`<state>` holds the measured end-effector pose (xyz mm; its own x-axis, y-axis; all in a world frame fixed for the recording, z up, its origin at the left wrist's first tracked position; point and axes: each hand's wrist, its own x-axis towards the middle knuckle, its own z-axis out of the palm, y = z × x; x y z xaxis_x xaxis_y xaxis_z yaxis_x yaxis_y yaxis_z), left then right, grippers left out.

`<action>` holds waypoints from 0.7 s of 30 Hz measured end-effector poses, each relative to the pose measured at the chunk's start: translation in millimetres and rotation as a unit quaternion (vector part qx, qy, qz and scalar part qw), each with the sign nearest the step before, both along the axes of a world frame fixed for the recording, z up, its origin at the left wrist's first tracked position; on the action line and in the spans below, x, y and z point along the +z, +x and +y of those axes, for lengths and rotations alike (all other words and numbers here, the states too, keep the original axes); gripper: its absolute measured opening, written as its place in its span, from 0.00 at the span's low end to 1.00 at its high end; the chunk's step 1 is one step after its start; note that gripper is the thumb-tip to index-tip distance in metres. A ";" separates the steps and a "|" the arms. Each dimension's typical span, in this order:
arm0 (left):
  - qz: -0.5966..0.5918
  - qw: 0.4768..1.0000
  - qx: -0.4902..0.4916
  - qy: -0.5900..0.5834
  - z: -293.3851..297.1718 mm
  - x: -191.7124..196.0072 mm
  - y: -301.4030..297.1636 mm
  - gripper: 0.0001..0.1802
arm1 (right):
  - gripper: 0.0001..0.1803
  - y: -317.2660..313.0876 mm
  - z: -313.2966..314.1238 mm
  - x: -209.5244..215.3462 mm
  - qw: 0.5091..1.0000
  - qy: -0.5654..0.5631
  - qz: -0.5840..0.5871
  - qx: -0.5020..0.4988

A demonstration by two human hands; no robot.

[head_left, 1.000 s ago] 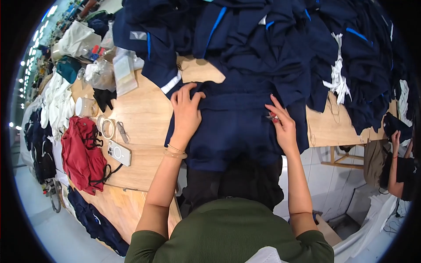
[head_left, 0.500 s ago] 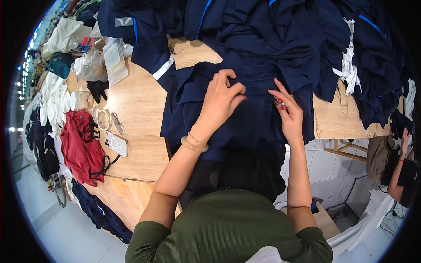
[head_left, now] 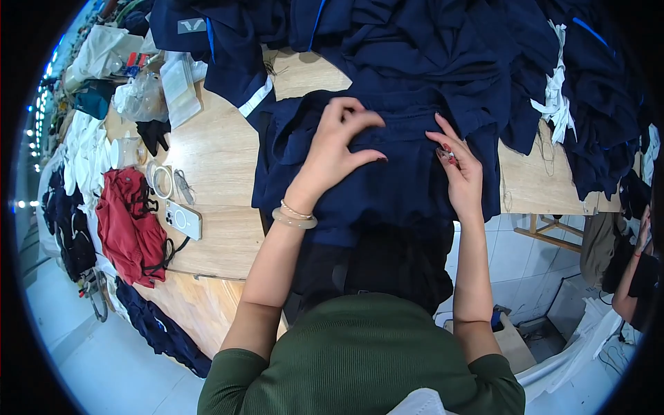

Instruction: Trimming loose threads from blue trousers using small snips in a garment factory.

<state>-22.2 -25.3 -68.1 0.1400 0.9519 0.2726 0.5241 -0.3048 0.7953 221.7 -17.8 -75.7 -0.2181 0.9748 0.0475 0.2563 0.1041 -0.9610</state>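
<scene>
A navy garment (head_left: pixel 398 176) with a gathered band along its upper part lies in front of me at the table's near edge. Over its left half is my left hand (head_left: pixel 335 142), thumb spread wide from the bent fingers, nothing between them. My right hand (head_left: pixel 463 169) rests at the garment's right side with forefinger and thumb stretched toward the band. Its other fingers curl in around a small red and shiny thing (head_left: pixel 448 155), too small to make out.
More navy garments (head_left: pixel 429 48) are heaped across the far side. White strips (head_left: pixel 555 97) hang at the right. To the left lie a phone (head_left: pixel 183 220), a roll of tape (head_left: pixel 162 181), a red cloth bag (head_left: pixel 131 225) and plastic bags (head_left: pixel 142 97). Another person's arm (head_left: pixel 629 277) shows far right.
My left hand has shifted slightly left, and its thumb has opened away from the fingers. The right hand has barely moved. The garment's upper edge lies a little farther away.
</scene>
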 end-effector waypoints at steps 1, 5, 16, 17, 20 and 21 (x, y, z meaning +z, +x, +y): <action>0.046 0.999 -0.002 0.018 -0.6 -6.8 1.0 0.16 | 0.22 -0.2 -0.1 0.5 1.000 -0.003 0.004 -0.003; -0.254 0.958 0.113 -0.068 3.9 -16.6 -0.1 0.05 | 0.21 -3.1 0.0 3.5 1.000 0.009 -0.003 0.001; -0.463 0.821 0.152 -0.297 -43.4 11.7 4.0 0.08 | 0.18 4.4 -3.2 26.8 0.992 -0.097 0.086 0.002; -0.490 0.771 0.150 -0.378 -55.8 16.4 12.8 0.08 | 0.18 5.3 -4.6 30.1 0.992 -0.095 0.086 0.004; -0.530 0.679 0.129 -0.491 -67.8 13.2 29.2 0.09 | 0.18 8.4 -6.4 39.9 0.995 -0.083 0.060 0.020; -0.583 0.663 0.155 -0.444 -64.6 14.0 35.7 0.09 | 0.18 6.2 -6.8 46.0 0.996 -0.079 0.035 0.022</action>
<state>13.6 -90.0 -54.1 0.0868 0.7438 -0.6628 -0.6769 0.5321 0.5085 228.0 -24.6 -29.7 -0.2626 0.9608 -0.0894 0.1869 -0.0403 -0.9816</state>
